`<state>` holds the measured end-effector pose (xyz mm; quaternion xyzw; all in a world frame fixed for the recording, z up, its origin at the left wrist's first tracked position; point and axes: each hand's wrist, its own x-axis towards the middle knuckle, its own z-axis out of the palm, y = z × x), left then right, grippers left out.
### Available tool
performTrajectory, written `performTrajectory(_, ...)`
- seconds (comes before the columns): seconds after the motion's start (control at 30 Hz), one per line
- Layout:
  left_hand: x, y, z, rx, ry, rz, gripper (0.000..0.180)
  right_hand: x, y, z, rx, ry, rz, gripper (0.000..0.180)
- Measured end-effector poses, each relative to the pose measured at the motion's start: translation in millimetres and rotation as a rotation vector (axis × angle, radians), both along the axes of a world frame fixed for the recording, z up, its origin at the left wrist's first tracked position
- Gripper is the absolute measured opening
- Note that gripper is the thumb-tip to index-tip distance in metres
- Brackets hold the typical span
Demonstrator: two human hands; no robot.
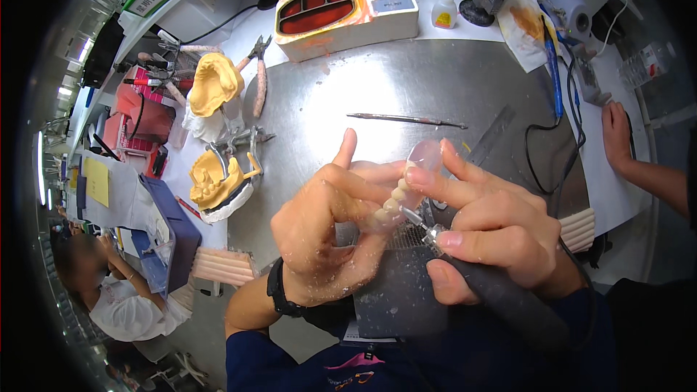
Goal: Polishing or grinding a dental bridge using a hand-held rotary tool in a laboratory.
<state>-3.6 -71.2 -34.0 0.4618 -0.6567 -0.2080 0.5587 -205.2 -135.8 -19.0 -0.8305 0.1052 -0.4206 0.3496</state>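
Note:
My left hand (319, 229) is closed on a denture (393, 205), a curved row of cream teeth on a clear pinkish base. Its thumb or a finger sticks up apart from the rest. In my right hand (501, 221) is a rotary handpiece (435, 238), its thin metal bit pointing at the teeth; whether the tip touches them I cannot tell. Right-hand fingertips also rest against the denture's base. Pale dust speckles both hands. Beyond them, a slim metal carving tool (406, 118) lies on the steel bench top (305, 116).
To the left stand yellow plaster jaw models (215, 86) on an articulator, near pliers (260, 76) and a blue bin (174, 229). A wax heater (319, 47) and dropper bottle (444, 11) stand behind. Cables (573, 138) hang at right, near another person's hand (617, 138).

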Motion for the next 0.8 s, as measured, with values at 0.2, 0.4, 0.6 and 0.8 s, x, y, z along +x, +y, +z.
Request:
performTrajectory(0.2,0.3,-0.3,0.8,-0.001,-0.007,0.006,0.026,-0.4,-1.5,0.1,0.007,0.012,0.012,0.031)
performTrajectory(0.4,1.2,0.5,-0.8,0.006,-0.006,-0.003,0.026,0.4,-1.1,-0.5,0.006,0.005,0.000,0.030)
performTrajectory(0.6,2.5,0.3,-4.1,-0.012,-0.021,-0.007,0.025,0.9,-0.7,-1.2,0.020,-0.020,0.002,0.028)
performTrajectory(0.8,1.1,0.5,-1.0,-0.004,-0.010,0.003,0.025,-0.5,-1.4,0.6,0.026,-0.018,0.023,0.028)
